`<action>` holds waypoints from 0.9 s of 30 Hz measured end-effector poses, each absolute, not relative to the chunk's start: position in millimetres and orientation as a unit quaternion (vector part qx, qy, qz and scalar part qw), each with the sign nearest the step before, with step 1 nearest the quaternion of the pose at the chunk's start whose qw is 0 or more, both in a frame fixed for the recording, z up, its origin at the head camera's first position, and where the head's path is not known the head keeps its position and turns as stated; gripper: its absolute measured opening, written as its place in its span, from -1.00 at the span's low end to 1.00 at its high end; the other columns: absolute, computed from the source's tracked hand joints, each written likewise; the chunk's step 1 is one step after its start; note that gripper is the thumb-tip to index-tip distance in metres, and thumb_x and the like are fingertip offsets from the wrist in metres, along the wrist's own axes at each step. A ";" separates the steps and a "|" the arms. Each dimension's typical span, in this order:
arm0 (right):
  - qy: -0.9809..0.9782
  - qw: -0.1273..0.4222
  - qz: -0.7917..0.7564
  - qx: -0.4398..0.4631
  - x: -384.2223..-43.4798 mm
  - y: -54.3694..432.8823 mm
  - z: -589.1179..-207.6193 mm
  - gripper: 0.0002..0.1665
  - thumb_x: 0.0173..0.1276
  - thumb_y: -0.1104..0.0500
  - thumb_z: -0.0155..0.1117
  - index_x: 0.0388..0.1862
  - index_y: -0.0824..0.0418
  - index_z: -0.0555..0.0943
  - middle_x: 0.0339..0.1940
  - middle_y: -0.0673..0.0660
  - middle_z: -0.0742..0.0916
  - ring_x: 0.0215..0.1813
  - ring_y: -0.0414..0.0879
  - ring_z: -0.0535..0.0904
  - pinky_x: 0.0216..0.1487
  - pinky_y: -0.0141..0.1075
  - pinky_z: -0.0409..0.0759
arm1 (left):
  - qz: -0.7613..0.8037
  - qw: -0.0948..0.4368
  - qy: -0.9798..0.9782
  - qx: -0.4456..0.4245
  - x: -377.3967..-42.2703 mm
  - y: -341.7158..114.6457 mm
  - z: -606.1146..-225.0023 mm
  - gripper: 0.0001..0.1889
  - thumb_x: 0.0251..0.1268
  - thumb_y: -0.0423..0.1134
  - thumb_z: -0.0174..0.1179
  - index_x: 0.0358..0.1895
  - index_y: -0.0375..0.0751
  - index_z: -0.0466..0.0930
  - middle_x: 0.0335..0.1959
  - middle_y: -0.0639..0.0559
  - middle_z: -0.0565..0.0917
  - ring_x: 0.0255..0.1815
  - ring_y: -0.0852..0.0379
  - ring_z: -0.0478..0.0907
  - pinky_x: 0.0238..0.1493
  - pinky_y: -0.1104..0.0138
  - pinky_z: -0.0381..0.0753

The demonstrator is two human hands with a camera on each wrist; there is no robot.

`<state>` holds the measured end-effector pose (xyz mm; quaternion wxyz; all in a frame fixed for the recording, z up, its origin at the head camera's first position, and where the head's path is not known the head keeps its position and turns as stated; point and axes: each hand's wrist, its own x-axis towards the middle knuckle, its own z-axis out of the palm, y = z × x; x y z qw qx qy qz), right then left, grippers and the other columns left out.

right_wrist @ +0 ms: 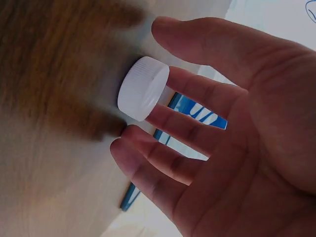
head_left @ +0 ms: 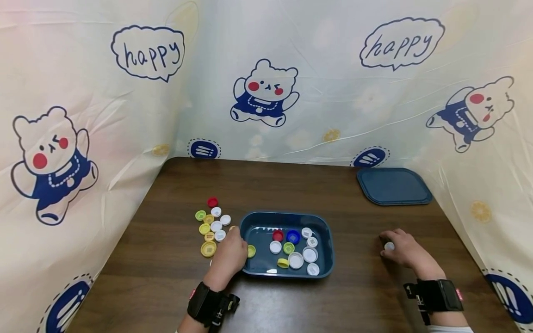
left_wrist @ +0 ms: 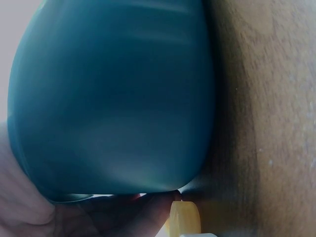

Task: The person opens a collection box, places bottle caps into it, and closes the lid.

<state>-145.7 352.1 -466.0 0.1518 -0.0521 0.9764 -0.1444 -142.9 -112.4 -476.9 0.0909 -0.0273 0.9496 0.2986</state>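
In the head view my left hand (head_left: 229, 253) is at the left end of the blue tray (head_left: 266, 272), its fingers bent down. A lime-green cap (head_left: 251, 251) shows beside it, at the tray's inner left side. The left wrist view has the tray's outer wall (left_wrist: 113, 98) hiding much of that hand, with an orange-yellow cap (left_wrist: 185, 217) right at a fingertip; I cannot tell whether the fingers pinch a cap. On the right, my right hand (head_left: 404, 249) has its fingers spread around a white ribbed cap (right_wrist: 142, 89), the thumb apart from it.
Left of the tray lie several loose caps, among them a red cap (head_left: 212, 202), a white cap (head_left: 225, 219) and a yellow cap (head_left: 208, 249). Inside the tray are several more, including a blue cap (head_left: 293, 237). A blue lid-like plate (head_left: 394, 186) lies at the back right.
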 end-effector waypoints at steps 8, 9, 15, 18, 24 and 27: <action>0.980 0.119 -0.152 -0.058 -146.6 351.9 -470.8 -0.63 0.25 0.36 0.29 0.04 0.45 0.57 0.00 0.42 0.57 0.07 0.38 0.49 0.00 0.19 0.51 | 0.298 0.082 0.951 -0.022 -141.9 -112.4 -476.1 -0.59 0.50 -0.34 0.00 0.28 -0.55 0.35 0.06 -0.30 0.56 -0.11 -0.07 0.55 0.03 -0.03 0.63; 0.980 0.114 -0.153 -0.062 -147.0 352.1 -471.5 -0.67 0.24 0.39 0.26 0.00 0.44 0.59 -0.05 0.39 0.58 0.03 0.33 0.52 -0.02 0.16 0.52 | 0.298 0.083 0.951 -0.023 -141.8 -112.2 -476.1 -0.58 0.50 -0.34 0.00 0.28 -0.55 0.35 0.07 -0.31 0.56 -0.11 -0.07 0.55 0.03 -0.03 0.63; 0.977 0.117 -0.158 -0.081 -151.5 344.6 -463.9 -0.81 0.28 0.38 0.24 -0.12 0.35 0.62 -0.15 0.26 0.60 -0.14 0.14 0.54 -0.12 0.05 0.53 | 0.299 0.088 0.950 -0.025 -141.9 -112.2 -476.5 -0.58 0.50 -0.34 -0.01 0.30 -0.54 0.34 0.09 -0.30 0.55 -0.09 -0.07 0.55 0.05 -0.04 0.62; 0.978 0.103 -0.150 -0.101 -155.4 333.2 -456.3 -0.84 0.29 0.35 0.25 -0.15 0.32 0.63 -0.18 0.22 0.61 -0.18 0.08 0.55 -0.16 0.00 0.54 | 0.300 0.087 0.950 -0.024 -142.0 -112.4 -476.6 -0.58 0.50 -0.34 -0.01 0.29 -0.54 0.35 0.09 -0.30 0.55 -0.09 -0.07 0.55 0.06 -0.04 0.62; 0.977 0.053 -0.126 -0.162 -165.6 293.6 -429.9 -0.89 0.29 0.34 0.32 -0.20 0.31 0.66 -0.27 0.14 0.62 -0.24 0.01 0.57 -0.20 -0.06 0.60 | 0.303 0.079 0.949 -0.016 -142.4 -113.1 -477.3 -0.60 0.49 -0.35 -0.01 0.26 -0.54 0.37 0.07 -0.30 0.56 -0.10 -0.07 0.55 0.04 -0.03 0.62; 0.971 0.024 -0.127 -0.200 -170.6 266.3 -414.5 -0.89 0.26 0.34 0.38 -0.22 0.28 0.67 -0.28 0.13 0.63 -0.24 -0.01 0.59 -0.20 -0.06 0.63 | 0.301 0.068 0.951 -0.006 -142.1 -114.0 -478.0 -0.65 0.47 -0.36 -0.01 0.19 -0.54 0.41 -0.03 -0.28 0.58 -0.17 -0.04 0.55 -0.05 0.01 0.62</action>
